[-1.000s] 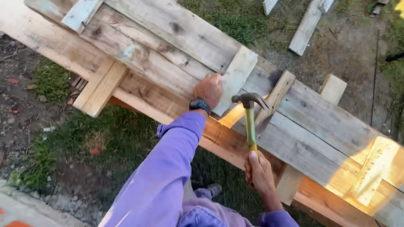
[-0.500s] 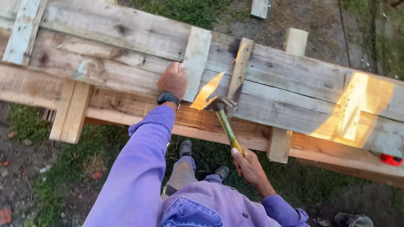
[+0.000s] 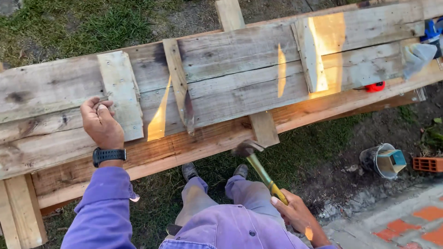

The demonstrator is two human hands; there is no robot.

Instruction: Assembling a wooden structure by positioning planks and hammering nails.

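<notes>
A long panel of weathered wooden planks [image 3: 230, 87] lies across in front of me, with short cross battens nailed on it. My left hand [image 3: 101, 124], in a purple sleeve with a black wristwatch, rests on the planks at the edge of a pale short batten [image 3: 121, 94], fingertips pinched on what looks like a nail [image 3: 102, 98]. My right hand [image 3: 297, 216] grips the yellow-green handle of a claw hammer [image 3: 256, 161], held low below the panel's near edge, its head beside a batten end.
A narrow batten [image 3: 179, 87] and a sunlit one [image 3: 314, 55] cross the panel. A red object [image 3: 374, 86] sits at the right, a blue tool [image 3: 431, 32] at the far right edge. A metal bucket [image 3: 380, 160] and a red brick [image 3: 427, 164] stand on dirt. Brick paving lies bottom right.
My view has swung right along the panel. My left hand now sits at the pale batten's left edge. The hammer has dropped from the planks to below the panel's near edge.
</notes>
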